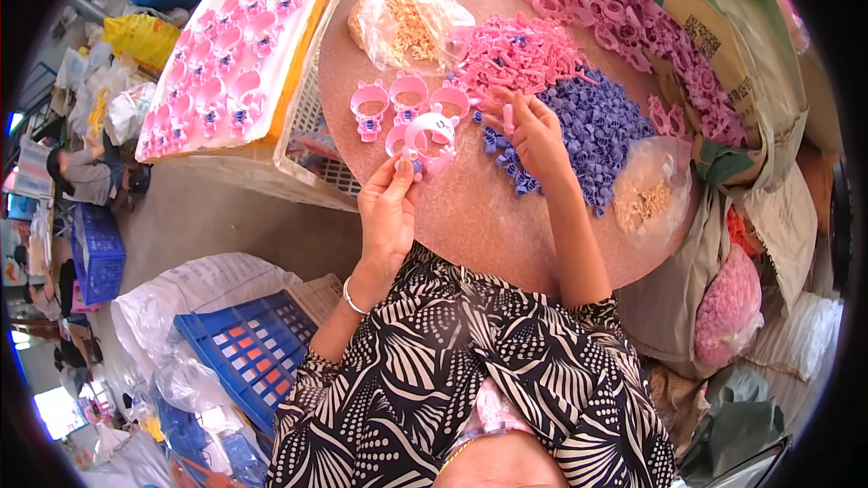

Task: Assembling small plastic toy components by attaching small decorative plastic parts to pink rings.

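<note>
My left hand (389,208) pinches a pink plastic ring-shaped figure (430,134) with small ears, a blue piece at its lower end. Over the edge of the blue heap, my right hand (540,138) holds a small pink plastic piece (508,120) between thumb and fingers. Beyond the left hand, several pink ring figures (369,101) lie on the round table (488,230), one partly hidden behind the held figure. Small blue plastic parts (588,131) are heaped beside and under the right hand. Behind them is a pile of small pink parts (520,54).
A tray (271,90) of pink figures rests on a crate at the left. Tan bits fill a clear bag (411,27) at the back and another bag (646,199) at the right. An open sack (723,54) spills pink rings. A blue basket (244,352) stands lower left.
</note>
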### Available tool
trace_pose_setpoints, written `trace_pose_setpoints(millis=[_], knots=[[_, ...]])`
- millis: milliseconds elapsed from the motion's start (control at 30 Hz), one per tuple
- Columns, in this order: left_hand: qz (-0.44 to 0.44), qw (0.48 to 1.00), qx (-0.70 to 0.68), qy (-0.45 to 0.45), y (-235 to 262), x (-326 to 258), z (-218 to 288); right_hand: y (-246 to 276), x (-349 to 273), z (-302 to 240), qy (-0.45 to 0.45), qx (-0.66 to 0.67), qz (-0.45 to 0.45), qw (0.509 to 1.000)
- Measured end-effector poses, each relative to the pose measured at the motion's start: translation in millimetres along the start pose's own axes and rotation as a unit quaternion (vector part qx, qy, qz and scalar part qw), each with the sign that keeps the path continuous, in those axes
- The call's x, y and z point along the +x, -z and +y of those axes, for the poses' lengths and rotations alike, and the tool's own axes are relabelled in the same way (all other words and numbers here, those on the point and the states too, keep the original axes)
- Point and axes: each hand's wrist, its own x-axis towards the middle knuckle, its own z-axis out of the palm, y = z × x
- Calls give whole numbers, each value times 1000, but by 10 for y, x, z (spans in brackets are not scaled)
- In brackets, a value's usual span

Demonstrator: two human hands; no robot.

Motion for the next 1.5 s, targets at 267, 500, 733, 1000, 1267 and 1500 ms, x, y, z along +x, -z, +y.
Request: trace_pose_setpoints(millis=[267, 500, 733, 1000, 1267, 1500], knots=[[15, 1000, 13, 7, -81, 59, -4, 176, -203, 325, -180, 397, -172, 883], [18, 999, 28, 5, -17, 76, -55, -320, -738, -111, 15, -76, -74, 994], [-45, 998, 17, 26, 8, 30, -89, -453, -761, -222, 403, -470, -85, 781], [-86, 994, 66, 7, 10, -34, -105, -407, -703, -161, 455, -490, -96, 737], [-84, 986, 141, -20, -65, -77, -96, -370, -701, -86, 433, -470, -60, 767], [-75, 981, 178, -23, -122, -135, -80, -282, -684, 98, 402, -421, -35, 812]])
